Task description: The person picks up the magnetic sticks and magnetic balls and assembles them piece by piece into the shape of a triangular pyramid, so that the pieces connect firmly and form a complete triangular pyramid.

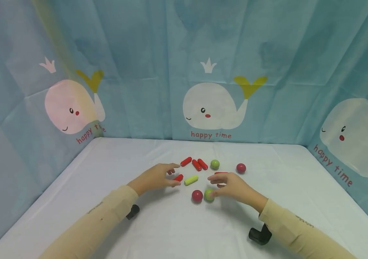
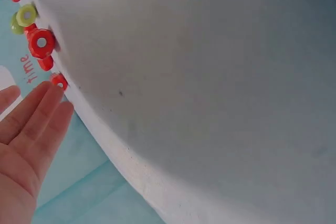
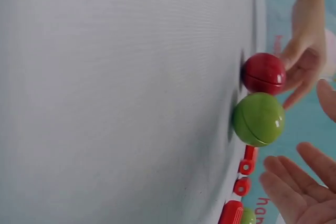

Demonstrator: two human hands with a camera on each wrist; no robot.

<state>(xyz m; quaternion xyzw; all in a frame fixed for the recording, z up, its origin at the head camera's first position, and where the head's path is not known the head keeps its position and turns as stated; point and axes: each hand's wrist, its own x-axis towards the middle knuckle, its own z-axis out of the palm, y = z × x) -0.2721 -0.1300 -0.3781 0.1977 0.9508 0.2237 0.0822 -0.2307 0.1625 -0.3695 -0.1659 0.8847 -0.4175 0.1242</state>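
In the head view the left hand [image 1: 158, 176] hovers with parted fingers beside a short red stick [image 1: 178, 177]; it holds nothing. A yellow-green stick [image 1: 191, 180] lies between the two hands. My right hand [image 1: 235, 187], fingers loosely bent and apart, is over a red stick [image 1: 221, 173] that it partly hides. Its thumb overlaps the edge of a green ball [image 1: 209, 195]; whether they touch I cannot tell. A dark red ball [image 1: 197, 196] sits just left of that green ball. The right wrist view shows the green ball [image 3: 259, 119] outside the right hand's spread fingers [image 3: 310, 182].
Behind the hands lie three red sticks [image 1: 186, 161], a second green ball [image 1: 214, 164] and a second dark red ball [image 1: 241, 168]. A white cloth covers the table [image 1: 158, 230]. Blue curtains [image 1: 138, 108] with whale prints stand around its back and sides.
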